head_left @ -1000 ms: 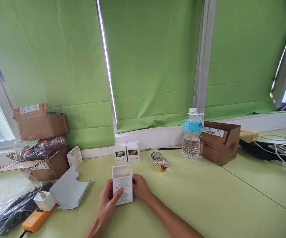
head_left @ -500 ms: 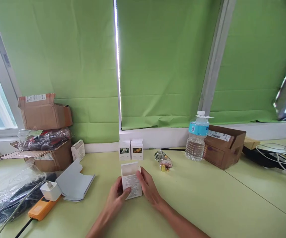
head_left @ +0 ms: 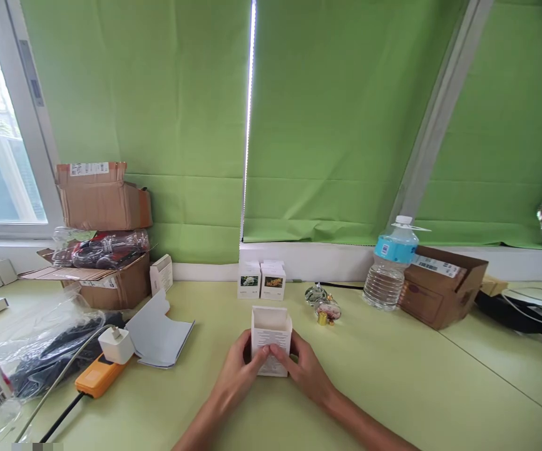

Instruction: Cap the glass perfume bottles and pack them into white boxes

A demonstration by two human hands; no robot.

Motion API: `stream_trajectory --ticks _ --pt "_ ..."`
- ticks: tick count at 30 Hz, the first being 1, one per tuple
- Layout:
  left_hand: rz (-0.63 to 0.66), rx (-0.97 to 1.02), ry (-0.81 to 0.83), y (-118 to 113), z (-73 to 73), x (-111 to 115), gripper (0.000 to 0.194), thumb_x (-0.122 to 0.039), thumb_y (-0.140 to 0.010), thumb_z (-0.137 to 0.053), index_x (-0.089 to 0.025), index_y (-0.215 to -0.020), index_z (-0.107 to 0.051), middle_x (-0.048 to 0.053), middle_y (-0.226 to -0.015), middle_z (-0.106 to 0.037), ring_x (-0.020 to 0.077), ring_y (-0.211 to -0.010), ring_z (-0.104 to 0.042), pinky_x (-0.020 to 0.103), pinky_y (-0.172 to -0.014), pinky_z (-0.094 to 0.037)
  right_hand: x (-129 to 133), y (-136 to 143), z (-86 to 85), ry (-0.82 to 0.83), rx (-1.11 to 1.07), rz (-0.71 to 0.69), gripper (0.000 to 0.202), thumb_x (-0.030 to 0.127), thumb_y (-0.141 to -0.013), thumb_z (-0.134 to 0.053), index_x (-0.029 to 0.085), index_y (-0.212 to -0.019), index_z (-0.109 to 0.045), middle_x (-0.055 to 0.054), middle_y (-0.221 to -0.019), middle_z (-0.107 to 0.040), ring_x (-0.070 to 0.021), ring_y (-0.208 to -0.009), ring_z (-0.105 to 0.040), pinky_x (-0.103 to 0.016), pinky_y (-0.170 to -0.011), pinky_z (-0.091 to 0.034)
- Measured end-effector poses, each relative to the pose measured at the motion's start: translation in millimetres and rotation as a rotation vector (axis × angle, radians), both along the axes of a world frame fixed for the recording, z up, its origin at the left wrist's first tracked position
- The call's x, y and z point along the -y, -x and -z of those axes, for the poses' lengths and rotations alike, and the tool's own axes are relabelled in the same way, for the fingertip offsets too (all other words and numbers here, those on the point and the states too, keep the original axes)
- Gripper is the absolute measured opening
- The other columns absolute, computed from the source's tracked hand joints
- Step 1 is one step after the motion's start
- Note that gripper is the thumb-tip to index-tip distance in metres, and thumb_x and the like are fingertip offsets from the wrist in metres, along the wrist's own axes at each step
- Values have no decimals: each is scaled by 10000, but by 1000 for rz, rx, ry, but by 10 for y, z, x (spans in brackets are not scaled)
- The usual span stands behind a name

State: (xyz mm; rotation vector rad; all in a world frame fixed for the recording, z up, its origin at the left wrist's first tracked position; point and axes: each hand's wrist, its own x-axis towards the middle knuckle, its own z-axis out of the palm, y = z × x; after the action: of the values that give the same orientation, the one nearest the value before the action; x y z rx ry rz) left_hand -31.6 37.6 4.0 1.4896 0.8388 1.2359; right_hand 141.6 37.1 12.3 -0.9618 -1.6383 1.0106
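Observation:
A small white carton with printed text on its near side stands between my hands, its top open. My left hand wraps its left side, thumb on the printed face. From the right, my right hand grips it too, and the two thumbs meet at the front. The fingers behind the carton are hidden. Beyond it are two little white boxes with flower pictures, one showing white blooms and one orange. Two glass bottles lie to the right, one greenish and one pinkish with a gold cap.
A water bottle stands before an open cardboard box at the right. On the left are stacked cardboard boxes, a folded white card, an orange power strip with a white charger, and plastic bags.
My right hand has moved down from the carton's upper right edge to grip its side, its thumb now beside the left one. The carton's top looks wider open. The view has shifted left.

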Motion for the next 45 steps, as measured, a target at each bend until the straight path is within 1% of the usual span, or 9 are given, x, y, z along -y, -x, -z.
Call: stream_trajectory --ticks 11,14,17,19,24,31,37,41,45 --pt "-232 -216 -78 53 -128 -4 572 -592 -954 -276 -232 -1045 -711 75 -933 -744 269 -844 -671 382 -747 -537 -4 -75 56 59 -3 -92 503 526 -816 -674 179 -1176 -623 -130 -1171 -695 -308 -1048 -655 -461 -923 -525" --pt "-422 -397 -199 271 -160 -146 382 -507 -921 -448 -260 -1096 -681 94 -1119 -699 310 -1038 -642 445 -901 -505 12 -83 46 49 -11 -105 491 505 -824 -670 180 -1188 -617 -123 -1174 -695 -296 -1038 -659 -446 -920 -527" --pt "-738 -963 -432 570 -165 -280 407 -387 -855 -569 -177 -1201 -605 181 -1339 -564 381 -1273 -487 526 -1042 -396 23 -91 47 48 -18 -125 434 466 -833 -666 182 -1159 -629 -108 -1154 -702 -283 -1016 -664 -419 -889 -538" --pt "-891 -1260 -392 741 -142 -313 477 -371 -842 -582 -100 -1235 -565 247 -1379 -507 415 -1340 -393 542 -1072 -344 23 -95 54 52 -13 -129 398 437 -834 -665 184 -1141 -633 -96 -1121 -712 -274 -997 -667 -404 -868 -542" --pt "-782 -1601 -29 866 -7 -231 409 -365 -935 -415 -60 -1138 -598 255 -1132 -628 399 -1047 -595 496 -842 -473 17 -103 70 48 26 -114 342 393 -837 -654 181 -1105 -638 -76 -1057 -722 -256 -956 -666 -375 -831 -543" --pt "-705 -1591 34 944 -48 -290 362 -296 -953 -363 -91 -1088 -630 228 -1062 -660 353 -955 -652 424 -741 -503 10 -108 90 31 50 -106 340 406 -842 -655 181 -1096 -639 -73 -1040 -721 -250 -939 -663 -366 -821 -539" --pt "-763 -1596 148 1056 -41 -309 544 -486 -945 -355 -78 -1252 -543 287 -1377 -469 438 -1267 -450 585 -938 -395 6 -113 105 49 48 -120 353 421 -847 -648 177 -1101 -633 -77 -1059 -716 -257 -955 -662 -374 -825 -543" --pt "-686 -1584 185 1083 -31 -317 456 -336 -976 -283 -67 -1244 -535 282 -1280 -545 408 -1202 -523 540 -844 -454 13 -125 105 61 43 -124 360 421 -846 -654 180 -1113 -632 -79 -1079 -712 -263 -970 -662 -388 -842 -542" --pt "-576 -1545 177 1167 -136 -339 403 -268 -973 -271 -132 -1026 -647 196 -1053 -681 320 -994 -666 380 -725 -483 22 -129 90 61 54 -130 377 419 -846 -655 188 -1143 -635 -73 -1073 -715 -265 -970 -663 -394 -845 -544"
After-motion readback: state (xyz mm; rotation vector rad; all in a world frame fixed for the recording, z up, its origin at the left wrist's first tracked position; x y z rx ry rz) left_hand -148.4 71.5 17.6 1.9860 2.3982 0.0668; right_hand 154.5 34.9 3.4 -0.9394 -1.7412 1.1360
